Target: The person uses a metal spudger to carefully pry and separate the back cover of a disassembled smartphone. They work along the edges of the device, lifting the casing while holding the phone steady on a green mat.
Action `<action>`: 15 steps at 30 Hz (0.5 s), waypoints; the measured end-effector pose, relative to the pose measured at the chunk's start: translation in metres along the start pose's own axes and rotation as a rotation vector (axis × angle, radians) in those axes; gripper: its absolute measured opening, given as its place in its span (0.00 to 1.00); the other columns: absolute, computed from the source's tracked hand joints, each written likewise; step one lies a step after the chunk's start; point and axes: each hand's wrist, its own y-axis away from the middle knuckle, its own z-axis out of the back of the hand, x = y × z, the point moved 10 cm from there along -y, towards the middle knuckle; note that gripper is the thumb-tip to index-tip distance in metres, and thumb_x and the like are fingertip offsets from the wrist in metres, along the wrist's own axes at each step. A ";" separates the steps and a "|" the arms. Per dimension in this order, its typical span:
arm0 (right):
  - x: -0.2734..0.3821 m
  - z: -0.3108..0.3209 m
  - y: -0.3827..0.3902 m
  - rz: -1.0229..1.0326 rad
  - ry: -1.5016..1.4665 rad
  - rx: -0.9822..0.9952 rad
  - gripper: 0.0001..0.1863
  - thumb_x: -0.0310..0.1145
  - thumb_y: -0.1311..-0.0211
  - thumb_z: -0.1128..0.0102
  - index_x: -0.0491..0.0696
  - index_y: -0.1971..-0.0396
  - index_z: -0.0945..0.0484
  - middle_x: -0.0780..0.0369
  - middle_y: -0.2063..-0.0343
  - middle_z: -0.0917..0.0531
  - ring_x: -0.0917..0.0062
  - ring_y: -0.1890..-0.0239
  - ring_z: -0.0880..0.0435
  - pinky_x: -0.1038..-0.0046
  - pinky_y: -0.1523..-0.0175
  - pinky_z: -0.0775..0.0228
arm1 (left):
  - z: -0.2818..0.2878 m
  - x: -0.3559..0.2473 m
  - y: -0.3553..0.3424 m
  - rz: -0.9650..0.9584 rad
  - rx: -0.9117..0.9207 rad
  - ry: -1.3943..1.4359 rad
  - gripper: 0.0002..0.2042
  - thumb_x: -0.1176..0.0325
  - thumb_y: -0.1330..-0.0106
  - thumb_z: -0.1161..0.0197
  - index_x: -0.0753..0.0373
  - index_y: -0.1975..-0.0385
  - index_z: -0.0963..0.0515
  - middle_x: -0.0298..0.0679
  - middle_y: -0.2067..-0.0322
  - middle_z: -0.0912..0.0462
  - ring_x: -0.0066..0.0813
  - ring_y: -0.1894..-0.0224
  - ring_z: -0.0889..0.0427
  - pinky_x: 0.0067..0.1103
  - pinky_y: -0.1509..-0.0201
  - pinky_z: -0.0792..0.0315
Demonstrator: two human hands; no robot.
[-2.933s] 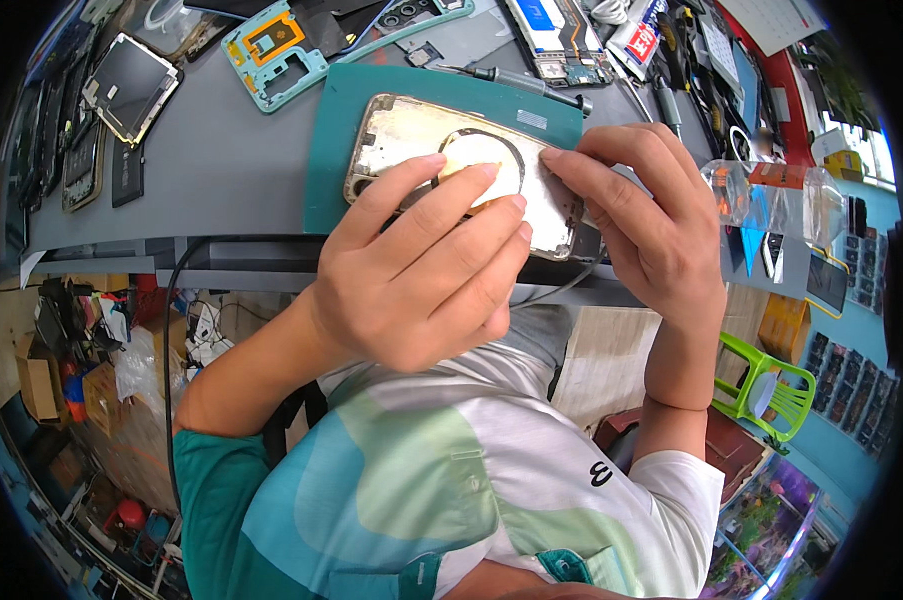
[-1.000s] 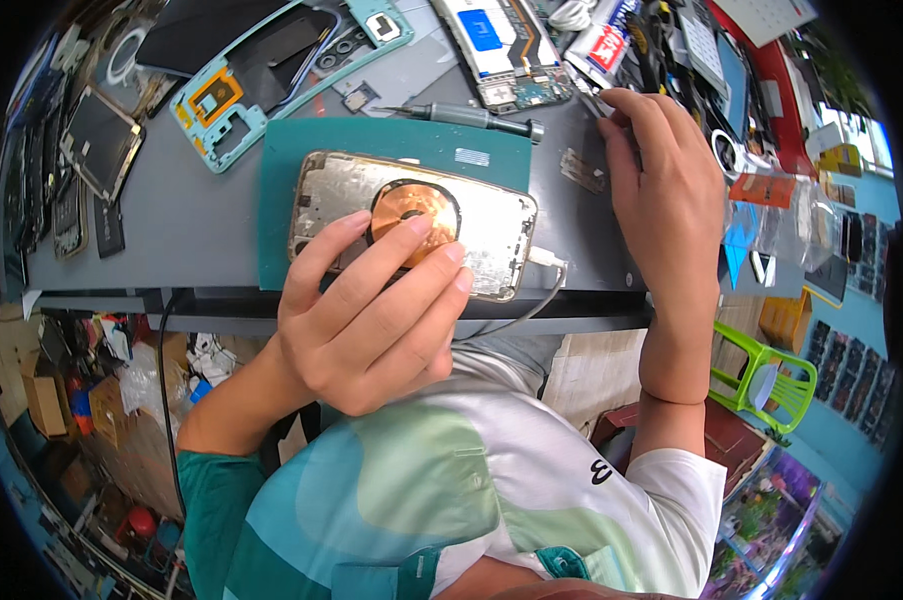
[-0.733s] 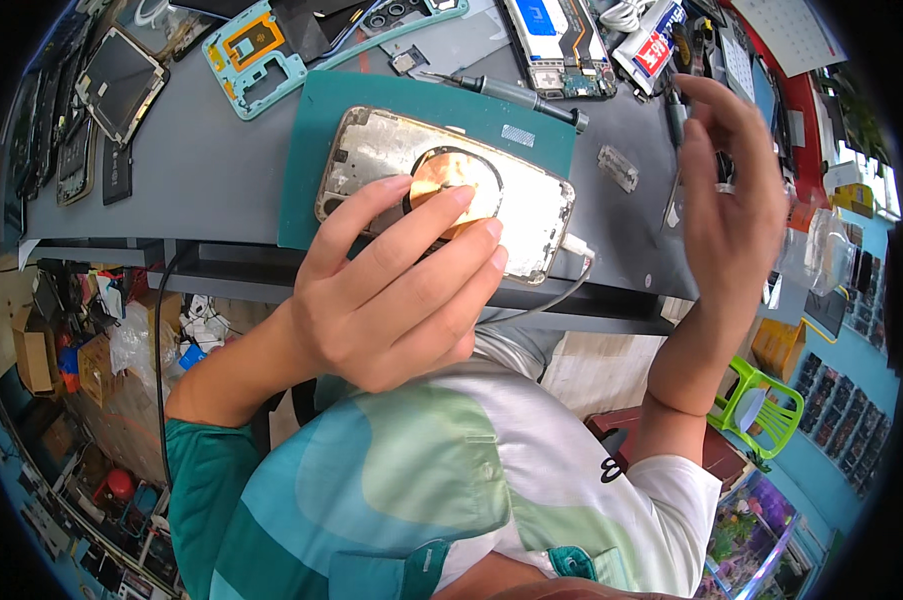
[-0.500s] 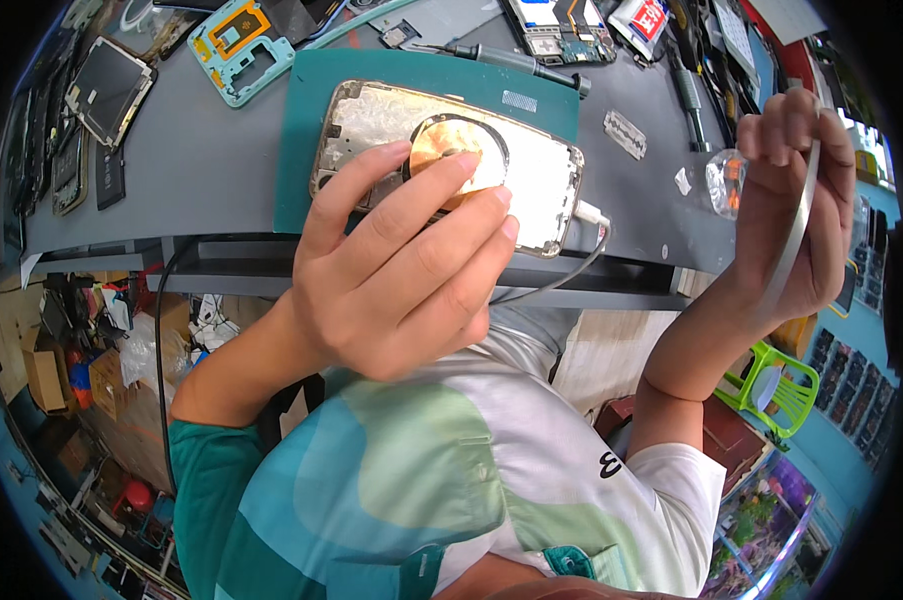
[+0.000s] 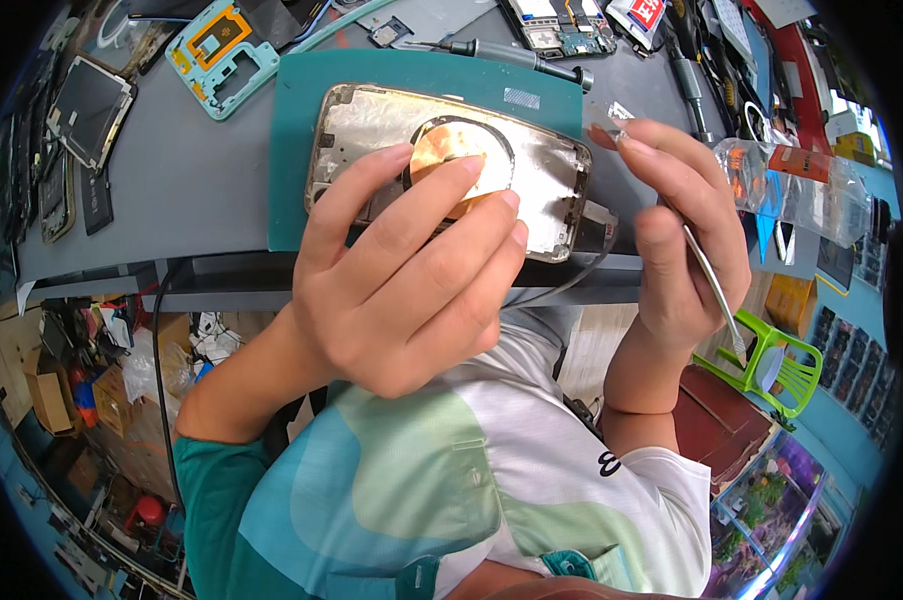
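From my place in the room, the phone housing (image 5: 541,190) formed the dial's centre, 12 o'clock pointing across the table (image 5: 191,170). The housing lay slightly askew on a green mat (image 5: 371,68).

Left hand (image 5: 411,275): entered from 7 o'clock. Its fingers were slightly spread and laid flat, the middle fingertip on the copper coil (image 5: 437,148), the index fingertip at the coil's 9 o'clock rim, the others on the plate and coil edge. The thumb was hidden; whether it gripped the housing could not be determined.

Right hand (image 5: 686,220): positioned at 3 o'clock, just beside the housing. Its fingers were partly curled round a thin metal tool (image 5: 709,275), whose free end pointed toward 5 o'clock.

Containers: a clear plastic packet (image 5: 841,195) with an orange-red patch lay at 3 o'clock. An aquarium (image 5: 766,505) between 4 and 5 o'clock contained greenery. An open cardboard box (image 5: 46,395) stood at 8 o'clock, contents indistinct.

Visibility: a bright piece (image 5: 619,110) at 2 o'clock was largely covered by the right fingertips. The dark lens rim cut off the aquarium.
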 end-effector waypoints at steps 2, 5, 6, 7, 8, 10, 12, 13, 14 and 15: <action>-0.001 -0.003 -0.003 0.053 0.000 0.012 0.20 0.35 0.25 0.26 0.34 0.45 0.11 0.45 0.48 0.09 0.49 0.41 0.09 0.45 0.29 0.20 | 0.000 0.000 0.000 -0.001 0.007 0.001 0.15 0.67 0.34 0.34 0.60 0.51 0.07 0.39 0.46 0.06 0.44 0.39 0.08 0.48 0.26 0.23; 0.000 -0.005 -0.008 0.126 0.009 0.051 0.18 0.32 0.32 0.23 0.35 0.49 0.09 0.44 0.49 0.08 0.47 0.43 0.08 0.39 0.29 0.20 | -0.001 0.002 -0.002 -0.001 0.019 0.006 0.15 0.66 0.32 0.35 0.60 0.51 0.07 0.39 0.46 0.06 0.44 0.39 0.09 0.49 0.27 0.23; 0.000 -0.007 -0.007 0.145 0.012 0.061 0.17 0.32 0.33 0.23 0.36 0.50 0.09 0.44 0.50 0.08 0.46 0.43 0.07 0.37 0.29 0.20 | -0.001 0.002 -0.002 0.000 0.020 0.007 0.15 0.66 0.32 0.35 0.59 0.51 0.07 0.38 0.46 0.07 0.43 0.39 0.09 0.49 0.27 0.23; 0.001 -0.008 -0.007 0.165 0.015 0.070 0.17 0.31 0.34 0.23 0.37 0.51 0.09 0.44 0.50 0.07 0.45 0.43 0.07 0.36 0.29 0.21 | -0.002 0.003 -0.001 0.001 0.021 0.008 0.14 0.66 0.32 0.35 0.59 0.51 0.07 0.38 0.46 0.07 0.43 0.40 0.09 0.49 0.28 0.22; 0.001 -0.009 -0.007 0.172 0.029 0.073 0.17 0.32 0.34 0.23 0.37 0.51 0.09 0.44 0.51 0.07 0.45 0.43 0.07 0.35 0.28 0.21 | -0.003 0.003 -0.001 -0.002 0.022 0.009 0.14 0.65 0.31 0.35 0.59 0.51 0.07 0.38 0.47 0.07 0.43 0.40 0.09 0.49 0.28 0.22; 0.000 -0.009 -0.008 0.170 0.042 0.084 0.17 0.31 0.34 0.23 0.37 0.51 0.09 0.44 0.52 0.06 0.45 0.42 0.07 0.35 0.28 0.22 | -0.003 0.003 -0.002 -0.006 0.023 0.010 0.14 0.65 0.31 0.35 0.58 0.51 0.08 0.37 0.47 0.07 0.43 0.40 0.09 0.49 0.29 0.21; -0.004 -0.009 -0.008 0.152 0.035 0.091 0.17 0.31 0.34 0.23 0.37 0.51 0.08 0.44 0.52 0.06 0.44 0.42 0.07 0.34 0.27 0.22 | -0.003 0.002 -0.001 -0.038 0.006 -0.009 0.14 0.65 0.30 0.35 0.57 0.51 0.08 0.37 0.47 0.07 0.43 0.41 0.09 0.49 0.30 0.20; -0.006 -0.009 -0.008 0.142 0.028 0.091 0.17 0.31 0.35 0.23 0.37 0.51 0.08 0.44 0.53 0.06 0.44 0.42 0.07 0.34 0.27 0.23 | -0.004 0.002 0.000 -0.046 -0.001 -0.014 0.13 0.65 0.30 0.35 0.57 0.51 0.08 0.37 0.47 0.07 0.43 0.41 0.09 0.49 0.30 0.20; -0.009 -0.009 -0.008 0.129 0.013 0.087 0.17 0.31 0.35 0.23 0.37 0.51 0.08 0.44 0.53 0.06 0.44 0.42 0.07 0.34 0.27 0.23 | -0.004 0.002 0.000 -0.053 -0.008 -0.019 0.13 0.65 0.30 0.35 0.57 0.51 0.08 0.36 0.48 0.07 0.42 0.41 0.09 0.49 0.31 0.20; -0.011 -0.009 -0.008 0.117 -0.002 0.087 0.17 0.31 0.35 0.23 0.37 0.51 0.08 0.44 0.53 0.06 0.44 0.43 0.07 0.34 0.27 0.23 | -0.004 0.002 0.000 -0.053 -0.012 -0.019 0.13 0.65 0.30 0.35 0.57 0.51 0.08 0.36 0.48 0.07 0.42 0.41 0.09 0.49 0.31 0.20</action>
